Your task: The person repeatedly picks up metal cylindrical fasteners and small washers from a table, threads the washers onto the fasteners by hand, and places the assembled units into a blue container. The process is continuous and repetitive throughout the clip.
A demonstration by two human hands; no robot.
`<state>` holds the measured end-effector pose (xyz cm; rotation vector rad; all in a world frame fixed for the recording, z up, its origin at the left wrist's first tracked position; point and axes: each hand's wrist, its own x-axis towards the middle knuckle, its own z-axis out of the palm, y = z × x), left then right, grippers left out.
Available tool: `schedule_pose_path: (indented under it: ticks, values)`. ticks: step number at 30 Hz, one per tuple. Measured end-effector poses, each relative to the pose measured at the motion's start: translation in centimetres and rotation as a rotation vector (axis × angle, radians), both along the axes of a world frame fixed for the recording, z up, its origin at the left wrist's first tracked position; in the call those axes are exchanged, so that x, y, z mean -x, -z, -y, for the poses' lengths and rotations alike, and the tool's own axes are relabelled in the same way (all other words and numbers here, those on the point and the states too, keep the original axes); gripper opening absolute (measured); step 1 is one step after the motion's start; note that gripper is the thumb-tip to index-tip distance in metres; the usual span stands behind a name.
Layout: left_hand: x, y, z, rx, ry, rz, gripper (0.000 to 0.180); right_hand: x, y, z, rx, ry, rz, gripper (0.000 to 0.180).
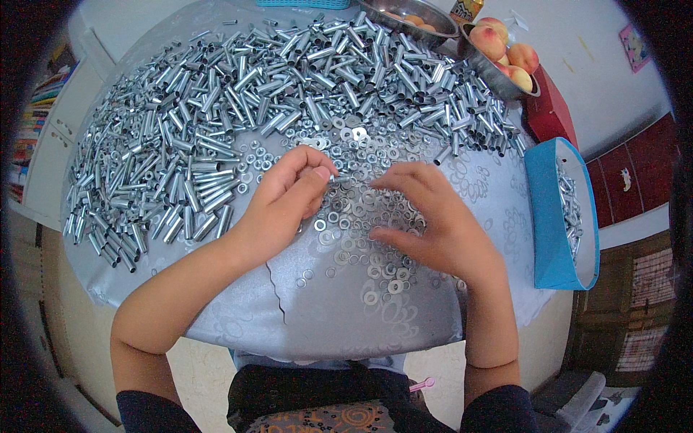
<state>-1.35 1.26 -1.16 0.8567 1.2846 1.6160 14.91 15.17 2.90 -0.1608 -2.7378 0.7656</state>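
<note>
My left hand [292,189] is closed in a pinch above the middle of the table. A small shiny metal piece [333,178] shows at its thumb and index fingertips; most of it is hidden, so its exact kind is unclear. Just to the right, my right hand [437,216] hovers over the loose washers [354,209], thumb and fingers apart, with nothing visible between them. Flat washers and some nuts lie scattered beneath and between both hands. A wide heap of metal sleeves [317,79] spreads behind them and round to the left.
A patterned grey cloth covers the table [339,317]. At the right edge stands a blue bin [545,216] holding metal parts. Farther back are a red box [548,108], a metal bowl of peaches [498,72] and another metal bowl [444,25]. A thin wavy strip [276,292] lies near the front.
</note>
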Motion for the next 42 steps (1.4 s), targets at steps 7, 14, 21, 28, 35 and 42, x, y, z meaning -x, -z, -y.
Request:
schedule_pose_path:
  ticks: [7,14,21,28,35,42]
  values:
    - [-0.5,0.1,0.0,-0.016,0.005,-0.064,0.012,0.4,1.6,0.9,-0.071,-0.063,0.039,0.050]
    - [-0.2,-0.2,0.0,0.045,0.029,-0.083,0.013,1.2,2.3,0.5,-0.098,-0.007,0.016,0.025]
    - [-0.5,-0.1,0.2,0.035,0.054,-0.181,0.015,1.4,2.4,0.9,-0.219,0.013,-0.011,0.020]
    - [-0.3,0.1,0.2,0.050,0.085,-0.135,0.015,1.4,1.2,0.6,0.079,0.137,-0.155,0.018]
    - [-0.8,0.0,0.3,-0.017,0.106,-0.116,0.017,1.6,2.0,1.9,0.420,0.122,-0.193,0.018]
    - [-1.7,-0.4,0.5,-0.085,0.144,0.090,0.021,1.6,2.4,2.6,0.722,0.195,-0.232,0.015]
